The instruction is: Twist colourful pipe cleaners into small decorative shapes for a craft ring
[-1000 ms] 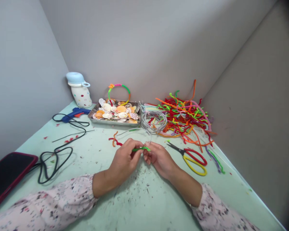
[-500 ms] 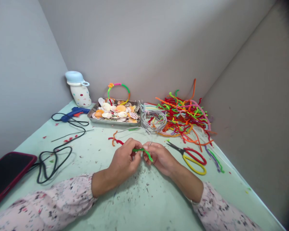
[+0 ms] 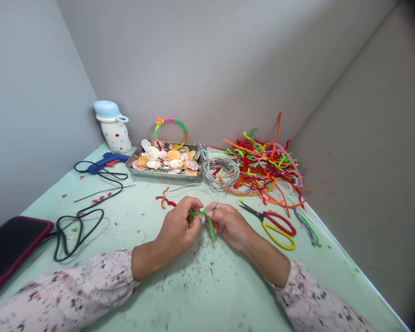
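Observation:
My left hand (image 3: 179,227) pinches a green pipe cleaner (image 3: 210,228) over the middle of the table, one end hanging bent down between my hands. Close against it, my right hand (image 3: 231,226) is closed with thumb and forefinger at the point where a thin grey wire (image 3: 217,197) meets the green piece. How the two are joined is hidden by my fingertips. Behind my left hand, a red pipe cleaner (image 3: 171,203) sticks out, crossed by a short orange one (image 3: 163,197).
Behind lie a metal tray (image 3: 164,175) of seashells, a coil of grey wire (image 3: 221,174) and a heap of pipe cleaners (image 3: 266,161). Scissors (image 3: 276,226) lie right; a phone (image 3: 17,244), black cord (image 3: 79,216), blue glue gun (image 3: 105,162) and bottle (image 3: 114,129) stand left.
The free end of the green pipe cleaner has swung from pointing right to hanging more steeply downward. Both hands stay in nearly the same place.

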The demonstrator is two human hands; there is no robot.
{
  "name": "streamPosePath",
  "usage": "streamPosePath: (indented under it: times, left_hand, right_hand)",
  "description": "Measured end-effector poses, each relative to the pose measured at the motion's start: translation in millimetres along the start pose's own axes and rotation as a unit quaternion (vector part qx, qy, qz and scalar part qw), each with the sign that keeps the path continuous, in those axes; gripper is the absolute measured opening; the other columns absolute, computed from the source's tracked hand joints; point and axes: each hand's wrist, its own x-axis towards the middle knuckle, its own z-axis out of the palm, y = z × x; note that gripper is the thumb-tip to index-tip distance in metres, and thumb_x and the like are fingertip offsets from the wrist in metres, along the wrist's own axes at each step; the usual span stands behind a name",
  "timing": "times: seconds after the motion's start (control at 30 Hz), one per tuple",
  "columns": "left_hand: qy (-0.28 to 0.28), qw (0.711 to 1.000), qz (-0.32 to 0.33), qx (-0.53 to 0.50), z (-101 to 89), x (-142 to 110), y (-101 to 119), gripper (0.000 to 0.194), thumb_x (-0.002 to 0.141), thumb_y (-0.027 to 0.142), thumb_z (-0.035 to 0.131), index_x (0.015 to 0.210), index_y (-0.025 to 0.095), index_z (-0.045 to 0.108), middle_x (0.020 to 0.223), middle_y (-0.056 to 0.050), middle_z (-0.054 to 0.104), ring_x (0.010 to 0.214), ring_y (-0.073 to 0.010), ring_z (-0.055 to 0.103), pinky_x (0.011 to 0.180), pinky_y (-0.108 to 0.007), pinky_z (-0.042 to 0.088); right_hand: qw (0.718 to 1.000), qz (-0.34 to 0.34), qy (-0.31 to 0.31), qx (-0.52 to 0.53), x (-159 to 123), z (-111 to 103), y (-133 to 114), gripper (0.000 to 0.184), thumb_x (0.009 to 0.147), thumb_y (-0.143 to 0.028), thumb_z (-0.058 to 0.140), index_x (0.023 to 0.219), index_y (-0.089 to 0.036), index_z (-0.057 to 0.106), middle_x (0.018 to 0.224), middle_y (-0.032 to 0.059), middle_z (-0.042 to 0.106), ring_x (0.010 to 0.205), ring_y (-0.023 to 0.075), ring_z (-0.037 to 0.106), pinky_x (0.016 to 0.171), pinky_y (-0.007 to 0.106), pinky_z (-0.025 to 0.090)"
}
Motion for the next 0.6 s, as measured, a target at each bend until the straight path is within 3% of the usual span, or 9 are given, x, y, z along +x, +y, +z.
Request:
streamPosePath:
  times: [0.6]
  left_hand:
    - [0.010,0.996,-0.033,-0.088,2.5,-0.6,-1.5,0.013,0.084,0.016,0.052,0.097,0.020,0.050,0.085,0.001,0.058,0.071,-0.0100,0.056,0.060,-0.020,0.045]
  right_hand:
    - [0.992,-0.068,0.045,-0.100,-0.2,0.3,3.3,0.014,0.070,-0.028,0.069,0.077,-0.016,0.065,0.054,-0.0048,0.055,0.048,0.0077,0.045,0.048,0.021,0.033]
